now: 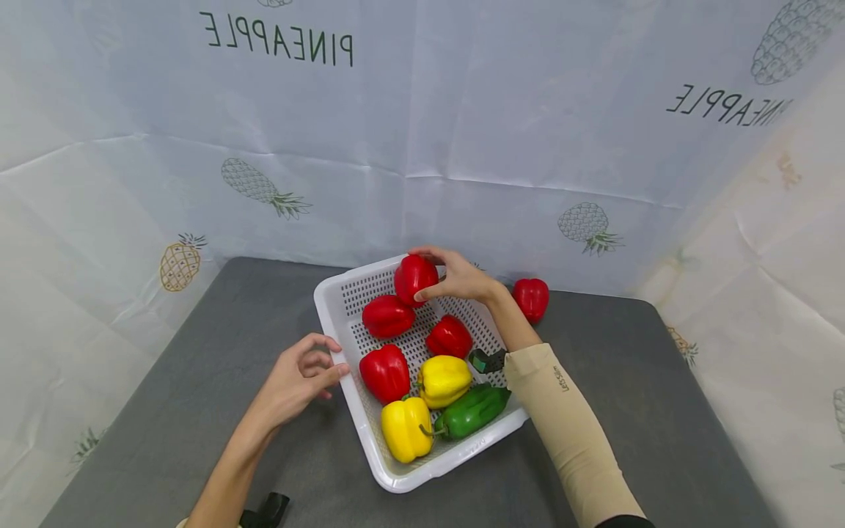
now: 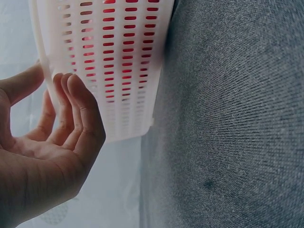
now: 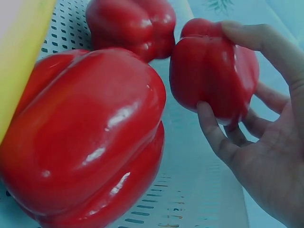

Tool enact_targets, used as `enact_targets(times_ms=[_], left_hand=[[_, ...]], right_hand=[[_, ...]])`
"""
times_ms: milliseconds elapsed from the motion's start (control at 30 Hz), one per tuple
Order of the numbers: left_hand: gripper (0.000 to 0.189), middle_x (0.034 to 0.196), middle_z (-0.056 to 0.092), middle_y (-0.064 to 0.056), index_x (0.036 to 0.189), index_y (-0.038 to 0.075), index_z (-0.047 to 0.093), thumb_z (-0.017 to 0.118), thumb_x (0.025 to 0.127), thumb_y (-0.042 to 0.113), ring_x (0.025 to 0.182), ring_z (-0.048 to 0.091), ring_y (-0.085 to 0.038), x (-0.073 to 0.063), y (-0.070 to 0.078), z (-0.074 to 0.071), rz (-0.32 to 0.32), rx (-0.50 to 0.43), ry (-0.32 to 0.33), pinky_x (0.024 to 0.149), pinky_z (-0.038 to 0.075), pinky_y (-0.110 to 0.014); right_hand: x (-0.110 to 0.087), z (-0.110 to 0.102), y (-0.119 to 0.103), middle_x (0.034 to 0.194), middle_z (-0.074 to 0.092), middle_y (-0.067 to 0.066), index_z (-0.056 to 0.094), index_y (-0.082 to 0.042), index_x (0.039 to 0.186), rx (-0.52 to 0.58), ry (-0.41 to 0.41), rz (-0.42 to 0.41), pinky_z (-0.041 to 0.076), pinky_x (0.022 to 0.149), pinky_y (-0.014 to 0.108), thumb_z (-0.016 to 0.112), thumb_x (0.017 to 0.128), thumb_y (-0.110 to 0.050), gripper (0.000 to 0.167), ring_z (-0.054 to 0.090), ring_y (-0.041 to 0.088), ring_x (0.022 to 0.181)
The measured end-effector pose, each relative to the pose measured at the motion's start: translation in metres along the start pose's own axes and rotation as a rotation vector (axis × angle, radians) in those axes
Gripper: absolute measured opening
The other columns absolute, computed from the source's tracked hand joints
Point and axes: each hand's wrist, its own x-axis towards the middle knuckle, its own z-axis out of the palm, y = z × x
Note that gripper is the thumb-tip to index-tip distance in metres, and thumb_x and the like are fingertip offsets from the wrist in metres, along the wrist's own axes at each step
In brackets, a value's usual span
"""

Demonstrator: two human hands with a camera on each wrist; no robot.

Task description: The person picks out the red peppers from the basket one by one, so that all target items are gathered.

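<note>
A white perforated plastic basket (image 1: 350, 419) sits at an angle on the dark grey table. My left hand (image 1: 297, 381) pinches its left rim; in the left wrist view the thumb and curled fingers (image 2: 83, 102) lie on either side of the rim. With my right hand (image 1: 462, 277) I grip a red bell pepper (image 1: 414, 279) at the basket's far end. The right wrist view shows thumb and fingers around this pepper (image 3: 209, 71). Also in the basket are three more red bell peppers (image 1: 385, 374), two yellow bell peppers (image 1: 444, 381) and a long green pepper (image 1: 474, 411).
Another red bell pepper (image 1: 531, 299) lies on the table (image 1: 614, 367) right of the basket, beyond my right forearm. White cloth (image 1: 429, 147) printed with pineapples hangs behind the table and along both sides.
</note>
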Motion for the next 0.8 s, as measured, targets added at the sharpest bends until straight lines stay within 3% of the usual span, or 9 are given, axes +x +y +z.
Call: enact_targets(times_ms=[333,800], left_hand=[[0.044,0.096,0.075,-0.018,0.132,0.001,0.055,0.079,0.098,0.017,0.081,0.075,-0.029,0.000,0.000,-0.001,0.000,0.002,-0.001,0.071,0.065,-0.031],[0.045,0.098,0.076,-0.017,0.132,0.002,0.055,0.080,0.098,0.018,0.083,0.076,-0.029,0.000,0.000,0.000,-0.019,0.006,0.005,0.071,0.065,-0.031]], right_hand=[[-0.002,-0.002,-0.003,0.155,0.056,0.012,0.049,-0.018,0.160,-0.008,0.006,0.017,0.063,0.104,0.050,0.087,0.085,-0.017,0.084,0.050,0.034,0.143],[-0.006,-0.009,-0.016,0.157,0.056,0.014,0.047,-0.014,0.161,-0.007,0.012,-0.026,0.062,0.106,0.050,0.088,0.083,-0.013,0.088,0.049,0.034,0.145]])
